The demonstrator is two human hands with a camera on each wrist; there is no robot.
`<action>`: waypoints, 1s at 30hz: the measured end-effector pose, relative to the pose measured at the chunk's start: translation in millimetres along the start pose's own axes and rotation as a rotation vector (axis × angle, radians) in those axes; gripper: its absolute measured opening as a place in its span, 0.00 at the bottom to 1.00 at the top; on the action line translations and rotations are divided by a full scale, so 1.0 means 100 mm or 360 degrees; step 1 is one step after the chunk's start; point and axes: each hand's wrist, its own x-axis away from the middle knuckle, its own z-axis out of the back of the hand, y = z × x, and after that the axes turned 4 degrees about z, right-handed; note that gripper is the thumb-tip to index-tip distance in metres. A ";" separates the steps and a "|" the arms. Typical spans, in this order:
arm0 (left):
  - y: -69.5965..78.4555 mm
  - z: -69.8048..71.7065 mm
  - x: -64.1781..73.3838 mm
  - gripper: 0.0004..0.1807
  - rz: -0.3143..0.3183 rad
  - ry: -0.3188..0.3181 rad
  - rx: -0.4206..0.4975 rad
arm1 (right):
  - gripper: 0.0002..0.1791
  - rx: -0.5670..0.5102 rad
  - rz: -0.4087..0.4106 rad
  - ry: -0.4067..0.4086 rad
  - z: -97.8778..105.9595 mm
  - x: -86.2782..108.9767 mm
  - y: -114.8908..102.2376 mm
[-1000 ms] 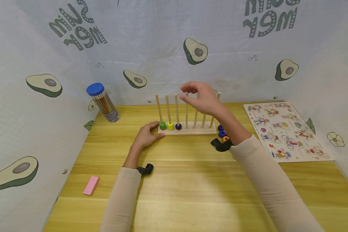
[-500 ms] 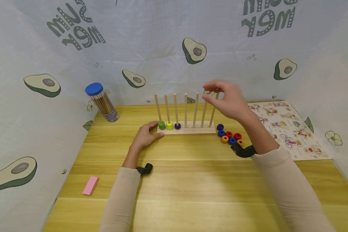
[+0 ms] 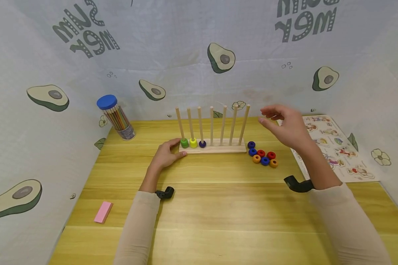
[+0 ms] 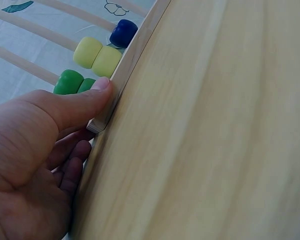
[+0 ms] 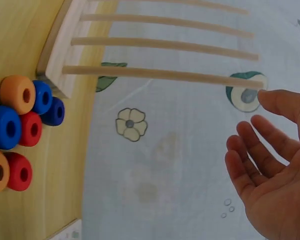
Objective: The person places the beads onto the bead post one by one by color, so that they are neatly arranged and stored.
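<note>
The wooden rack point(image 3: 225, 149), 3 of 7 pegs point(image 3: 212, 125) beaded, stands upright beside 7 loose beads point(image 3: 261, 154).

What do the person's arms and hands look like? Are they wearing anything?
The left sleeve and right sleeve are long, plain and light beige. Each wrist has a small black bent gadget: left gadget, right gadget. The left grip and right grip are bare hands, no gloves.
</note>
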 end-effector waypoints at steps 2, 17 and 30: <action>0.00 0.01 0.00 0.38 -0.0005 -0.0002 0.0001 | 0.24 0.0002 -0.0038 -0.0019 -0.04 0.03 0.10; 0.01 0.01 0.01 0.38 -0.0001 -0.0016 -0.0004 | 0.29 -0.0078 -0.0270 -0.0324 -0.46 0.16 0.75; 0.02 0.01 0.01 0.37 0.0009 -0.0010 0.0009 | 0.28 -0.0063 -0.0303 -0.0439 -0.61 0.13 0.89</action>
